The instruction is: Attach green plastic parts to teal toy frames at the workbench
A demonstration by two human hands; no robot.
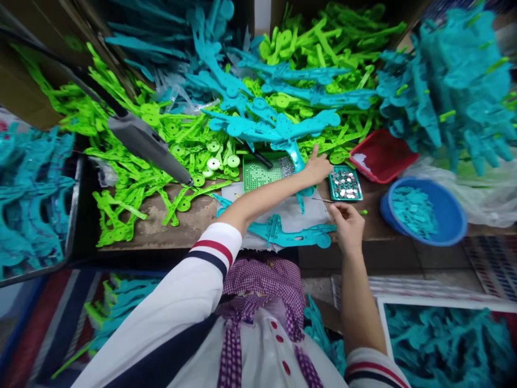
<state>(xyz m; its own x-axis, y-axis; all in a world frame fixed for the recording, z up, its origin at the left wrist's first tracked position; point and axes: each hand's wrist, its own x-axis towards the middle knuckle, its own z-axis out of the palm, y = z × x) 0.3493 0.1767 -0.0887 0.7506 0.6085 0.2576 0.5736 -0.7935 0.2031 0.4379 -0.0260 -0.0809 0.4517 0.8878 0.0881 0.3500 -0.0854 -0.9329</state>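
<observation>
My left hand (318, 166) stretches over the bench with its fingers apart, at the edge of the lime-green plastic pieces (278, 99). Any contact with a piece is unclear. In a pinch, my right hand (348, 222) holds a thin metal rod (323, 200), its tip pointing left. A small teal tray (346, 184) of shiny round metal discs lies between and beyond the hands. Close to my body, a flat teal plastic part (288, 231) rests on white paper (278, 207). My left forearm partly hides another teal part (297, 156) and a green tray (262, 175) with tiny metal bits.
A grey electric screwdriver (147, 143) hangs at the left. On the right are a red scoop-like tray (383, 156) and a blue bowl (452, 215) with small teal pieces. Teal parts are piled at right (464, 81) and in a black bin (70, 237) at left.
</observation>
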